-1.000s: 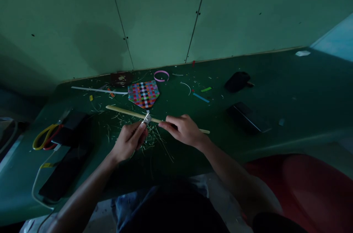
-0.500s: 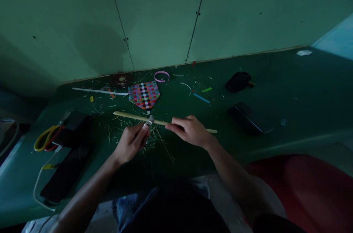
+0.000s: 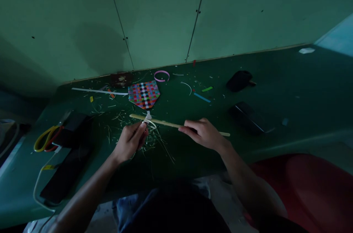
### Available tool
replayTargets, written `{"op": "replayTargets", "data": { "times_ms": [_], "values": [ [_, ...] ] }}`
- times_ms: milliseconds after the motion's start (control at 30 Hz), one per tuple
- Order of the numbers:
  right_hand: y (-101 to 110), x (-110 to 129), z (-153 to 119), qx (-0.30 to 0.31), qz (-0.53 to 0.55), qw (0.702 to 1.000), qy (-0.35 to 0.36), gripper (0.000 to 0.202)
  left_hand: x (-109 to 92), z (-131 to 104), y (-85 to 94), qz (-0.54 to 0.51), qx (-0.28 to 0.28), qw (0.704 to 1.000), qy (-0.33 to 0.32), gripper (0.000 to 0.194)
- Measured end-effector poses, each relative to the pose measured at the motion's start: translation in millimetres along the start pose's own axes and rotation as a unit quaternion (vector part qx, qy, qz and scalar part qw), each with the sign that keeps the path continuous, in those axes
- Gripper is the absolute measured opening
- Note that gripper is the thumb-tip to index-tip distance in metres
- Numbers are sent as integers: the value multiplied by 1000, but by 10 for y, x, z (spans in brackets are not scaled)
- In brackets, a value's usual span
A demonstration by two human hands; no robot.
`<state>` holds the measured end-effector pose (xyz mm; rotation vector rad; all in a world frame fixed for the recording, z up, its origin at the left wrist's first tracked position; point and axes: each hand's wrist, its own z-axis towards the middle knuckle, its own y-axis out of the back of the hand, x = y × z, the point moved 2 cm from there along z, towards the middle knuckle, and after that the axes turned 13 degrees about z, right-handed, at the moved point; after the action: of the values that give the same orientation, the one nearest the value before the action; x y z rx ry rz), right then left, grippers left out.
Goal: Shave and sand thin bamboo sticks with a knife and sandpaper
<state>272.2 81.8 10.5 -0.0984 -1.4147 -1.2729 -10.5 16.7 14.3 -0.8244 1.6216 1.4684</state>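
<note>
A pale wooden stick (image 3: 166, 123) lies across the space between my hands, tilted slightly down to the right. My right hand (image 3: 202, 133) is wrapped round it near its right end. My left hand (image 3: 131, 140) pinches a small metal blade (image 3: 148, 116), which rests against the stick near its left end. A pale curled shaving (image 3: 152, 123) hangs beside the blade. Thin shavings (image 3: 150, 143) are scattered under and around my left hand. Just beyond the blade sits a multicoloured woven piece (image 3: 143, 95) with a long white strip (image 3: 99, 91) reaching left.
Scissors with yellow and red handles (image 3: 45, 139) lie at the left by black objects (image 3: 64, 170) and a cable (image 3: 35, 187). A black pouch (image 3: 238, 80) and a dark case (image 3: 248, 118) are at the right. Behind them rises a green wall (image 3: 165, 16).
My right hand has moved right, drawing the stick along with it. The blade stays in about the same place, and a curled shaving now shows at it.
</note>
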Motion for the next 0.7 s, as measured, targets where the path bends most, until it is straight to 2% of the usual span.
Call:
{"op": "replayTargets", "data": {
  "times_ms": [100, 200, 267, 333, 433, 567, 700],
  "values": [
    [130, -83, -150, -5, -7, 1000, -10, 43, 77, 25, 130, -34, -45, 998, 20, 46],
    [318, -173, -346, -47, -14, 998, -44, 45, 128, 71, 271, -44, -107, 993, 27, 45],
    [409, -204, -451, -57, -8, 996, -70, 44, 119, 93, 280, -33, -100, 994, 24, 47],
    [436, -201, -492, -52, 8, 993, -102, 43, 87, 96, 221, -38, -66, 997, 28, 48],
    [356, -135, -400, -34, 57, 989, -134, 40, 40, 75, 102, -43, -17, 998, 36, 49],
    [129, 19, -67, -13, 143, 982, -123, 34, 50, 62, 22, -25, 14, 999, 28, 47],
    [-154, 159, 279, 53, 266, 954, -128, 32, 90, 63, -14, -20, 46, 999, 20, 46]
  ]
}}
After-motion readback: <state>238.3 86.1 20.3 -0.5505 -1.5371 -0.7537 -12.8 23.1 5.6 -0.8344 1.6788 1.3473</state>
